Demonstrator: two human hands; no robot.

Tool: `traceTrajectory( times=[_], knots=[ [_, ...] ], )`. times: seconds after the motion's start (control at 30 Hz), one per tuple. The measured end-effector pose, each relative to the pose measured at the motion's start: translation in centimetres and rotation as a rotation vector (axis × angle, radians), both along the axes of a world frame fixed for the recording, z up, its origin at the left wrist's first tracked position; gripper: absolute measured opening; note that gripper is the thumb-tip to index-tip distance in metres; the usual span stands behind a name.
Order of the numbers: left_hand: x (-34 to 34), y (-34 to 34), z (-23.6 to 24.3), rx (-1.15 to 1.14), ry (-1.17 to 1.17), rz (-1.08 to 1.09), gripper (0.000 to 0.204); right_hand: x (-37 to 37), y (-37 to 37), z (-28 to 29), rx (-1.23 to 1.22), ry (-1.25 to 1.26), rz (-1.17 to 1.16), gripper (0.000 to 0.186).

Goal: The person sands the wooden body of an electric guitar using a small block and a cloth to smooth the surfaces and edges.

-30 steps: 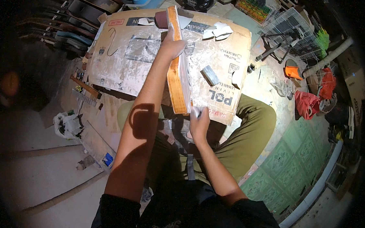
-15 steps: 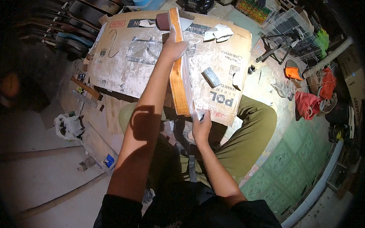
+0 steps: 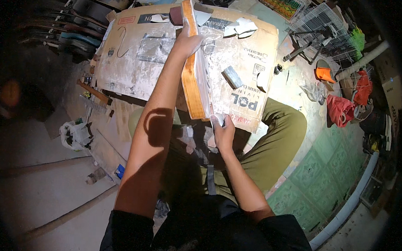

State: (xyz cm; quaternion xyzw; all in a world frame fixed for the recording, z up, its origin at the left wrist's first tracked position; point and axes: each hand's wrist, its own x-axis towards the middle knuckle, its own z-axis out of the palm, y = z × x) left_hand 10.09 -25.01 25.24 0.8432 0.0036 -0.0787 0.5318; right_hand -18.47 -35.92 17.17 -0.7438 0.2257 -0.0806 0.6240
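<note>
My left hand (image 3: 188,44) is closed around the upper part of a long wooden piece (image 3: 193,91), which stands on edge, orange-brown along its side, its other face pale and dusty. In my right hand (image 3: 223,134) a small folded piece of sandpaper (image 3: 218,119), whitish grey, is pinched against the wood's near end. Beneath lies a large dusty cardboard sheet (image 3: 145,76), partly across my lap. On it rest a grey sanding block (image 3: 232,77), torn white paper pieces (image 3: 240,27) and a dark red-brown sheet (image 3: 175,16).
Guitars (image 3: 98,11) are lined up at the far left. Beside my left knee lie a wooden strip (image 3: 94,92) and a white plastic bag (image 3: 74,135). A wire cage (image 3: 320,21), a black stand (image 3: 310,45) and a red bag (image 3: 340,110) are at the right, with a pale pipe (image 3: 362,186) nearer.
The whole scene sits slightly higher in the picture. My right hand stays at the wood's near end with the sandpaper, its fingers slightly shifted. The left hand keeps its hold.
</note>
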Motion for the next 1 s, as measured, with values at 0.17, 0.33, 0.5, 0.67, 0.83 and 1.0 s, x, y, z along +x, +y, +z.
traceTrajectory(
  times=[0.17,0.33,0.5,0.67,0.83,1.0],
  knots=[
    [0.1,1.2,-0.8,0.008,0.061,-0.068,0.100,3.0,-0.9,-0.3,0.024,0.080,0.132,0.021],
    [0.6,0.6,-0.9,-0.028,-0.028,-0.102,0.096,3.1,-1.6,-0.3,0.035,0.040,0.111,0.017],
    [1.9,4.2,-3.7,-0.045,-0.086,-0.104,0.097,0.3,-0.7,-0.9,0.255,0.118,0.165,0.016],
    [1.8,5.3,-2.7,-0.126,0.186,-0.145,0.103,4.7,-1.9,-1.1,0.420,0.119,0.287,0.019],
    [0.3,7.0,-1.6,-0.146,0.084,-0.137,0.099,1.6,-0.6,-1.5,0.431,0.194,0.229,0.020],
    [-1.5,6.0,0.5,-0.094,0.113,-0.115,0.090,2.4,-1.2,-1.6,0.275,0.091,0.318,0.022]
  ],
)
